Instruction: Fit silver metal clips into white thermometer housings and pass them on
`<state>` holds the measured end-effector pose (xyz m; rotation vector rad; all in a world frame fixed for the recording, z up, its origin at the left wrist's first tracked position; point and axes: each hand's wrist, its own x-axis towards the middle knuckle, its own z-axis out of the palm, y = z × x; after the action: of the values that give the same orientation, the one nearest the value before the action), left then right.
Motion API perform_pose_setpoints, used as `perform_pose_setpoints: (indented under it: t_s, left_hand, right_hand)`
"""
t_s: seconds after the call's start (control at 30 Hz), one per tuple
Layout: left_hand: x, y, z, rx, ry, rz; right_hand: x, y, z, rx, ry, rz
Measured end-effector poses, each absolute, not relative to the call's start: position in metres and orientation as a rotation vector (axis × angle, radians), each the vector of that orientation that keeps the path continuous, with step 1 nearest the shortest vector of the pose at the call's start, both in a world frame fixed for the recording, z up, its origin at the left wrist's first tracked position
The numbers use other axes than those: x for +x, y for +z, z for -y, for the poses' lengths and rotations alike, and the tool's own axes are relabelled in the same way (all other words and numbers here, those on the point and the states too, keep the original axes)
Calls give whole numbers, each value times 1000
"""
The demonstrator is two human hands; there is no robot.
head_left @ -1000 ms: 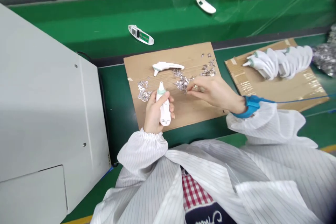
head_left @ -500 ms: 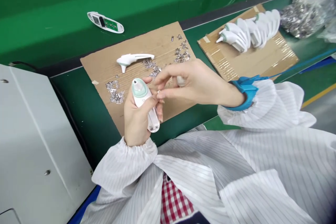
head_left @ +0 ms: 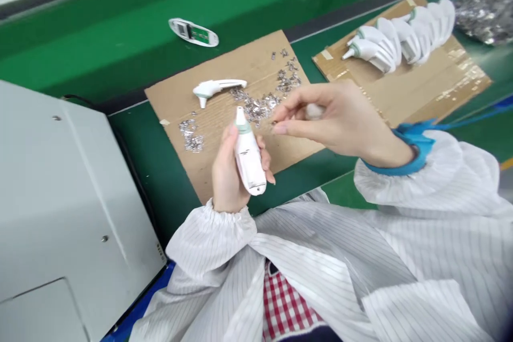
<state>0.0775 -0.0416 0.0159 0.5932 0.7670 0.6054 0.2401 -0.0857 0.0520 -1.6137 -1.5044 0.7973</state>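
Note:
My left hand [head_left: 230,171] is wrapped around a white ear thermometer [head_left: 249,160] with a pale green collar. Its probe tip points away from me, and an open battery compartment seems to face up. To the right of it, my right hand [head_left: 316,117] pinches a small metal piece [head_left: 274,123] between thumb and forefinger, apart from the thermometer. Just beyond my fingers, loose metal pieces [head_left: 260,107] lie heaped on a cardboard sheet [head_left: 224,141]. Another white ear thermometer [head_left: 220,85] rests on its side on that sheet.
Several thermometers [head_left: 401,37] stand in a row on a second cardboard piece [head_left: 425,91] at right. A bag of metal parts [head_left: 487,5] lies beyond it. An open shell with a circuit board [head_left: 194,32] sits on the green belt [head_left: 120,37]. A grey metal box [head_left: 72,197] fills the left.
The thermometer has turned over in my left hand, so its back now shows and its tip points away. My right hand has moved off from it to the right. The camera view has shifted.

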Motion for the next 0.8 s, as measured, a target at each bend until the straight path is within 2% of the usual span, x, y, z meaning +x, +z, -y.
perform_pose_setpoints:
  t_s: [0.17,0.6,0.67,0.8]
  left_hand:
    - [78,10,44,450,651,-802]
    - [79,4,52,570,737,-808]
    - [80,5,51,567,731,-823]
    - [83,5,50,509,741,-859]
  right_hand:
    - [233,36,92,-1528,595,1770]
    - [228,35,86,-1434,529,2009]
    - [227,33,87,-1428,435,2068]
    - [222,24,93,-1443,15,2259]
